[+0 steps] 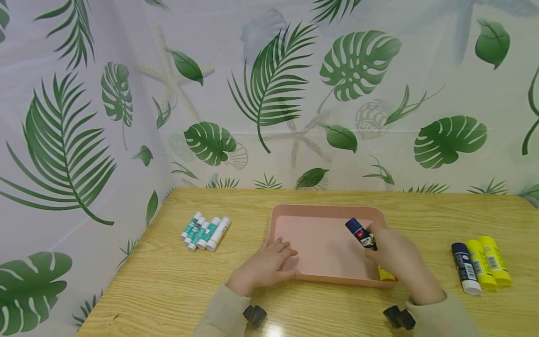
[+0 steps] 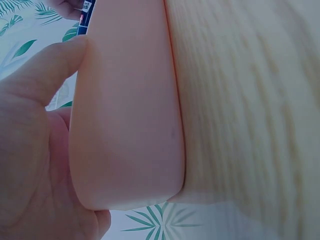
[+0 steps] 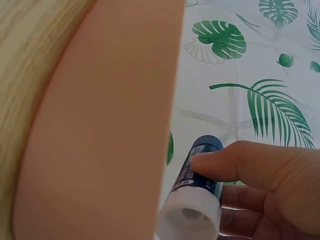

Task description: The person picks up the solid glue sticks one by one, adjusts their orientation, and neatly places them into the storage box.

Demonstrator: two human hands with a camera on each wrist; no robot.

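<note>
My right hand pinches a dark blue glue stick between thumb and fingers, tilted above the right part of a pink tray. In the right wrist view the white hollow end of that glue stick points toward the camera. A yellow glue stick lies in the tray's front right corner, partly hidden by my right hand. At the tray's front left corner rests my left hand, its fingers reaching over the rim. The left wrist view shows its thumb touching the rim.
Several small white and teal glue sticks lie side by side on the wooden table, left of the tray. To the right lie another dark blue glue stick and two yellow glue sticks. A leaf-patterned cloth hangs behind.
</note>
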